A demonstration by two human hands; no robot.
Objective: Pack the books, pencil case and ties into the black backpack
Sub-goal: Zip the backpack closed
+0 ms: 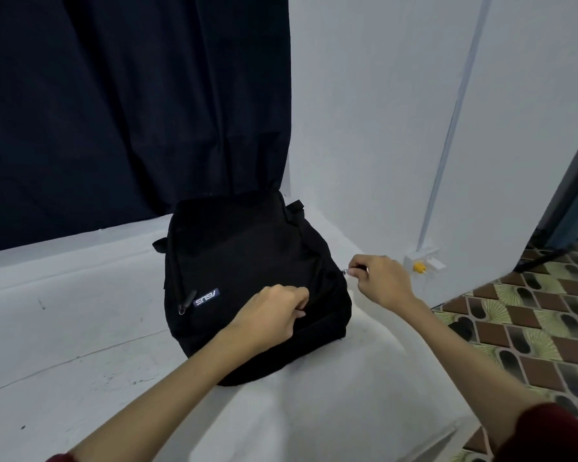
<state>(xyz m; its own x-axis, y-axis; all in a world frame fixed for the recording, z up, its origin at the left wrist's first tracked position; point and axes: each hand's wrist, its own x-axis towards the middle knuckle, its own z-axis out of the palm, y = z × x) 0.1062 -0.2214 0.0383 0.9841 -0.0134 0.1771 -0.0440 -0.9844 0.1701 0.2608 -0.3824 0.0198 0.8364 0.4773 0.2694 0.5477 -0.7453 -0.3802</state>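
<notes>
Fabric of the black backpack (247, 261) is pinched by the left hand (274, 311); the right hand (377, 278) grips the zipper pull (354, 270). Better to pull steadily along the track.

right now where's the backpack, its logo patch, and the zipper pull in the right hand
black backpack (247, 248): head view, on its front fabric panel.
logo patch (207, 297): head view, on the middle of the small label.
zipper pull (356, 270): head view, on the metal tab the right hand (382, 283) pinches.
</notes>
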